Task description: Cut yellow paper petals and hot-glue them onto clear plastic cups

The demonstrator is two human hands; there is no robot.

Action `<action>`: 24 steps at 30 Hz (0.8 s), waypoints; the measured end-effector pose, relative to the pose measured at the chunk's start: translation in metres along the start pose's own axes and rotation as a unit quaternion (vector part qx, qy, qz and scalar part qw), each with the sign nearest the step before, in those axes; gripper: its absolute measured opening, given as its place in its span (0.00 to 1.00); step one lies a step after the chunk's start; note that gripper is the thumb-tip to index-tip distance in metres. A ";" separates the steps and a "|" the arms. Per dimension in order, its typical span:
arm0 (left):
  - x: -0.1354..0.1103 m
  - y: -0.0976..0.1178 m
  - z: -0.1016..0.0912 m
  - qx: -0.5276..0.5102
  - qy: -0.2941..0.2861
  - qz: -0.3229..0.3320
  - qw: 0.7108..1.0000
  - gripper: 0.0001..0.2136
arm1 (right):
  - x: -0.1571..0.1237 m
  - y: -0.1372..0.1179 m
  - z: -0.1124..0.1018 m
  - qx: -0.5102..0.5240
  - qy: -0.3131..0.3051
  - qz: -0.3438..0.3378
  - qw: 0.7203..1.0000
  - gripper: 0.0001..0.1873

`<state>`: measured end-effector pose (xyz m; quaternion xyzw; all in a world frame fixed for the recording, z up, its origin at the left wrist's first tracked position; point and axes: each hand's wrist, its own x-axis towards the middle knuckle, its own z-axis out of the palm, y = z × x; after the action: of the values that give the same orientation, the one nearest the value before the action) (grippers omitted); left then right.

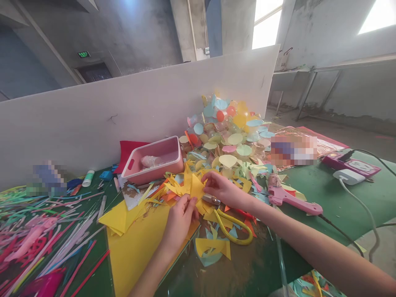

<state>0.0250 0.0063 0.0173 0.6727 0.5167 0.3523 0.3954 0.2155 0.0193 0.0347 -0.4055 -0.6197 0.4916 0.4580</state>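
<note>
A small piece of yellow paper [197, 186] is held up between my two hands over the middle of the table. My left hand [182, 212] pinches its lower left edge between thumb and fingers. On its right side, my right hand [221, 187] grips the paper with bent fingers. Just below lie scissors with yellow handles [235, 233], their blades partly hidden under paper scraps. A large yellow sheet [139, 251] lies to the left, with folded yellow pieces [119, 218] at its upper edge. Cut yellow scraps [213, 247] lie in front of the scissors.
Behind my hands stands a pink basket [154, 169] beside a heap of paper circles and clear cups [227, 132]. At right lie a pink glue gun [293, 200] and a power strip [351, 165]. Coloured strips [58, 243] cover the left side. A white panel [139, 107] closes off the back.
</note>
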 end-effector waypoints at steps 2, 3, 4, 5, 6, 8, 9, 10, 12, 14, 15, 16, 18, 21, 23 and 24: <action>-0.001 0.000 -0.001 0.000 0.007 0.007 1.000 0.19 | -0.003 -0.004 0.002 0.002 -0.004 0.020 1.000 0.17; -0.002 0.000 -0.001 -0.006 0.010 0.010 1.000 0.19 | -0.004 -0.005 0.004 0.009 -0.019 0.032 0.999 0.18; -0.003 0.001 -0.001 -0.014 0.010 0.013 1.000 0.19 | -0.005 -0.006 0.005 0.015 -0.041 0.042 0.998 0.20; -0.005 0.002 0.000 -0.022 0.010 0.014 1.000 0.19 | -0.006 -0.006 0.007 0.019 -0.065 0.050 0.996 0.22; -0.006 0.003 0.001 -0.030 0.008 0.012 0.999 0.19 | -0.007 -0.005 0.008 0.019 -0.081 0.056 0.995 0.23; -0.009 0.005 0.003 -0.046 0.003 0.007 0.999 0.19 | -0.007 -0.003 0.009 0.004 -0.086 0.059 0.995 0.24; -0.009 0.006 0.004 -0.052 -0.001 0.005 0.999 0.19 | -0.007 -0.002 0.009 -0.010 -0.081 0.057 0.995 0.24; -0.010 0.007 0.004 -0.056 -0.002 0.004 0.998 0.19 | -0.006 -0.001 0.007 -0.024 -0.077 0.053 0.995 0.25; -0.009 0.007 0.004 -0.061 -0.004 0.005 0.998 0.18 | -0.005 -0.001 0.002 -0.040 -0.103 0.036 0.993 0.26; -0.008 0.007 0.003 -0.060 -0.006 0.006 0.998 0.18 | -0.004 -0.001 -0.003 -0.028 -0.149 0.019 0.988 0.28; -0.007 0.007 0.002 -0.059 -0.007 0.006 0.998 0.19 | -0.004 -0.001 -0.005 -0.013 -0.167 0.017 0.986 0.29; -0.007 0.006 0.001 -0.059 -0.008 0.005 0.998 0.19 | -0.004 -0.001 -0.006 0.004 -0.179 0.023 0.984 0.30; -0.007 0.006 0.000 -0.061 -0.013 0.005 0.998 0.19 | -0.004 -0.002 -0.006 0.034 -0.181 0.051 0.982 0.30; -0.006 0.004 -0.001 -0.066 -0.019 0.008 0.998 0.19 | -0.004 -0.005 -0.004 0.054 -0.180 0.083 0.979 0.30; -0.005 0.002 -0.001 -0.072 -0.020 0.012 0.997 0.19 | -0.005 -0.008 -0.002 0.040 -0.178 0.090 0.979 0.30; -0.004 0.001 -0.001 -0.072 -0.019 0.015 0.997 0.19 | -0.005 -0.009 -0.002 0.021 -0.170 0.090 0.981 0.29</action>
<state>0.0237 0.0019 0.0183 0.6565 0.4727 0.3817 0.4471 0.2181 0.0128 0.0430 -0.3601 -0.6389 0.6059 0.3083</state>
